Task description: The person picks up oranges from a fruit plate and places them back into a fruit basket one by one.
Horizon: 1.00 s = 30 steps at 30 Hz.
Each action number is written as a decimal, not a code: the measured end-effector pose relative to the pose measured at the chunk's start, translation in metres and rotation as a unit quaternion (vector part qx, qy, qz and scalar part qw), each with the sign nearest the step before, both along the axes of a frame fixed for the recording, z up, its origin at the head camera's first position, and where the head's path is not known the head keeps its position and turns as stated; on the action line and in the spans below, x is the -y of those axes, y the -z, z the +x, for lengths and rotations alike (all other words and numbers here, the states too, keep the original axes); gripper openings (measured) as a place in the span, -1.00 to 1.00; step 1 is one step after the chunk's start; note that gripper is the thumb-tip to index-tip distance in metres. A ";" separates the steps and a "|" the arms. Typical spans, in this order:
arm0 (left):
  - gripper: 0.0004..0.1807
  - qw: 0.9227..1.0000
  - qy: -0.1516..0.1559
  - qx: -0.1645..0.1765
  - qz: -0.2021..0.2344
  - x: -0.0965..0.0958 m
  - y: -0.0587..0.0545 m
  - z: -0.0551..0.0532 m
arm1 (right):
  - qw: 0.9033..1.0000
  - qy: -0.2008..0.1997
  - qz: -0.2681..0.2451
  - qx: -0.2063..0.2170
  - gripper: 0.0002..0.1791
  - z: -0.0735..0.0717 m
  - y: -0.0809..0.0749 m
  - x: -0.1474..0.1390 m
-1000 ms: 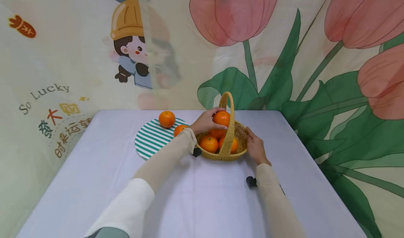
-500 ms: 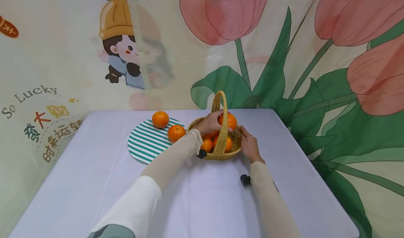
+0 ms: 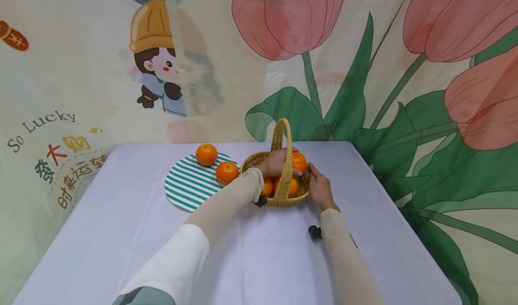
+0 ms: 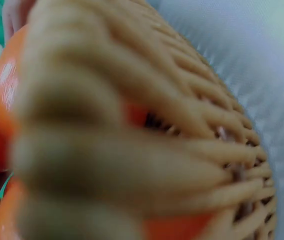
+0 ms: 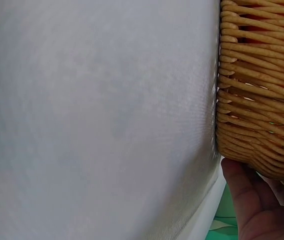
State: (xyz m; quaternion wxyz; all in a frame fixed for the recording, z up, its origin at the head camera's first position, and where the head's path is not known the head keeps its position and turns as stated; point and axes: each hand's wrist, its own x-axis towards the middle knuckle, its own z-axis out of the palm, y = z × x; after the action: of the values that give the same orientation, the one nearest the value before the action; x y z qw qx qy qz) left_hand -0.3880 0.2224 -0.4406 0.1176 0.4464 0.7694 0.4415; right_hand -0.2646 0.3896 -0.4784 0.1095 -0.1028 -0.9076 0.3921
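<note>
My left hand (image 3: 277,162) reaches under the handle of a woven wicker basket (image 3: 283,201) and grips a mandarin orange (image 3: 299,162) at its right side. Several more mandarins (image 3: 292,188) lie inside, partly hidden by the handle and hand. In the left wrist view the basket's weave (image 4: 182,95) is close and blurred, with a mandarin (image 4: 6,82) at the left edge and a fingertip by it. The fingers of my right hand (image 3: 321,188) rest nearly straight against the basket's right side; the right wrist view shows them touching the outer wall (image 5: 262,100).
Left of the basket lies a round green-and-white striped mat (image 3: 188,188) bearing two mandarins, one at the back (image 3: 206,154) and one near the basket (image 3: 227,173). A white cloth (image 3: 133,233) covers the table. Behind it hangs a printed backdrop with tulips (image 3: 291,21).
My left hand has moved the mandarin rightward under the handle and lowered it toward the basket's right side. The right hand stays at the basket. The head view has shifted slightly.
</note>
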 end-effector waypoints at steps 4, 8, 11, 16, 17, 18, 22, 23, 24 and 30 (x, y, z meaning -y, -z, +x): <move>-0.18 1.000 -0.013 -0.022 -0.007 -0.003 0.004 0.002 | 1.000 0.001 0.001 -0.002 -0.47 0.000 0.003 0.001; -0.16 0.999 -0.022 -0.047 -0.017 -0.004 0.009 0.000 | 1.000 0.002 0.001 -0.004 -0.47 0.000 0.005 0.001; -0.16 0.997 -0.027 -0.060 -0.025 -0.005 0.012 -0.001 | 1.000 0.004 0.001 -0.005 -0.47 -0.001 0.005 0.002; -0.20 0.995 -0.041 -0.080 -0.040 -0.004 0.015 0.000 | 1.000 0.006 0.003 -0.003 -0.47 0.000 0.007 0.003; -0.22 0.994 -0.045 -0.086 -0.049 -0.004 0.015 0.001 | 1.000 0.005 0.003 -0.001 -0.47 0.001 0.007 0.003; -0.23 0.993 -0.049 -0.094 -0.060 -0.003 0.016 0.002 | 1.000 0.003 0.003 0.002 -0.47 0.002 0.008 0.003; -0.24 0.985 -0.060 -0.131 -0.098 -0.001 0.016 0.006 | 1.000 -0.002 -0.005 0.008 -0.47 0.005 0.008 0.003; -0.24 0.983 -0.061 -0.138 -0.102 -0.001 0.015 0.006 | 1.000 -0.003 -0.006 0.006 -0.47 0.004 0.008 0.003; -0.23 0.981 -0.063 -0.148 -0.105 -0.001 0.013 0.006 | 1.000 -0.003 -0.006 0.002 -0.47 0.004 0.007 0.003; -0.22 0.973 -0.061 -0.184 -0.127 -0.003 0.005 0.002 | 1.000 0.003 0.001 -0.015 -0.48 0.000 0.004 0.000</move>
State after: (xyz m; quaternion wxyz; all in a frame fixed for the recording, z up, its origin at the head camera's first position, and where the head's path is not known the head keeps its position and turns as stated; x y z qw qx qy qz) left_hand -0.3863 0.2253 -0.4460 0.0020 0.4536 0.8534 0.2568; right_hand -0.2646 0.3893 -0.4820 0.1246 -0.0997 -0.9059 0.3923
